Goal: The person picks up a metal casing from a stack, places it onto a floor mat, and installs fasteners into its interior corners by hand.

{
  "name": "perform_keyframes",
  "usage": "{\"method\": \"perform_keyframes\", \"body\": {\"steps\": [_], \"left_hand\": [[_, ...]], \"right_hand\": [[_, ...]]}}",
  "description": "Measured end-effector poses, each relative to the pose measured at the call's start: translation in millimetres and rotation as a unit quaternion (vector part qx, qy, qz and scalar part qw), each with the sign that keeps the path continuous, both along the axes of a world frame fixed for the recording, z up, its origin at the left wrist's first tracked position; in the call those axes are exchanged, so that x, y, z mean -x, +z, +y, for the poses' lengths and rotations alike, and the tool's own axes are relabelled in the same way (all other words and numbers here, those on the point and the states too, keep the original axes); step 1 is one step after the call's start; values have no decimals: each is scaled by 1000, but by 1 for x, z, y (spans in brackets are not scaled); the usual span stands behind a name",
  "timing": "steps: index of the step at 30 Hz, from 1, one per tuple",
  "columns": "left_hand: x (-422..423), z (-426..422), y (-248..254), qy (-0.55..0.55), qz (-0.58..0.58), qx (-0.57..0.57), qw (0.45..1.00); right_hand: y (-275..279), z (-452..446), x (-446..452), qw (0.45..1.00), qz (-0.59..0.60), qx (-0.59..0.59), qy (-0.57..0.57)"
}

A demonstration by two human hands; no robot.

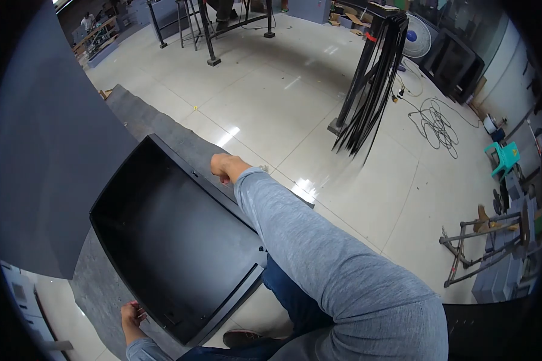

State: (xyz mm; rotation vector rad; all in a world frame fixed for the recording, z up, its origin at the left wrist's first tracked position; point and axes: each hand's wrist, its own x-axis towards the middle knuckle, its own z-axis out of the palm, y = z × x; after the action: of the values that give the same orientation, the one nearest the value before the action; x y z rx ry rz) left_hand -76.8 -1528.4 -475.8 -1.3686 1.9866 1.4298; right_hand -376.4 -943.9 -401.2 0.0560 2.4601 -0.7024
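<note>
A large black open-topped metal case (186, 222) with curved ends lies tilted on a grey mat (99, 274). Its hollow inside faces me, and small dark fittings show along its rims. My left hand (132, 314) is at the case's lower left edge, fingers curled close to the outer wall; whether they grip anything is hidden. Beyond the opposite long side, my right hand (227, 165) is closed in a fist above the mat, apart from the rim. What is inside that fist, if anything, cannot be made out.
A large dark grey panel (48, 138) rises on the left. Black strips (379, 78) hang from a stand ahead. Coiled cable (436, 126), a fan (417, 36), a green stool (503, 157) and a metal frame (482, 246) are on the right. Another person's leg (224, 11) shows at the back.
</note>
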Motion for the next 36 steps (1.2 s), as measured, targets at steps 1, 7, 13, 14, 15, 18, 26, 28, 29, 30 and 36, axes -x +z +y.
{"method": "perform_keyframes", "body": {"steps": [1,7,13,14,15,18,26,28,29,30,36], "left_hand": [[-1,0,1,0,-1,0,1000],[0,5,5,-6,-8,1,1000],[0,1,4,-5,-9,1,1000],[0,0,3,-2,-10,2,1000],[1,0,3,0,-12,3,1000],[0,-1,2,-14,-7,5,1000],[2,0,3,-8,-4,-5,1000],[2,-2,0,-5,-1,-6,1000],[2,-2,0,-1,-1,-2,1000],[2,-2,0,2,-2,3,1000],[1,-1,2,18,3,-2,1000]], "right_hand": [[3,-1,-1,1000,0,2,-1],[-6,0,1,1000,6,-10,4],[-10,-1,5,1000,-2,2,6],[-11,-1,5,1000,-1,6,2],[-11,-1,5,1000,1,11,-3],[-9,-2,4,1000,-4,7,-6],[-8,-2,6,1000,-2,-12,16],[-3,-2,6,1000,-9,-12,2],[-1,-3,5,1000,-16,-8,-17],[1,-4,3,999,-22,-3,-37],[-7,-4,6,999,0,-32,24]]}}
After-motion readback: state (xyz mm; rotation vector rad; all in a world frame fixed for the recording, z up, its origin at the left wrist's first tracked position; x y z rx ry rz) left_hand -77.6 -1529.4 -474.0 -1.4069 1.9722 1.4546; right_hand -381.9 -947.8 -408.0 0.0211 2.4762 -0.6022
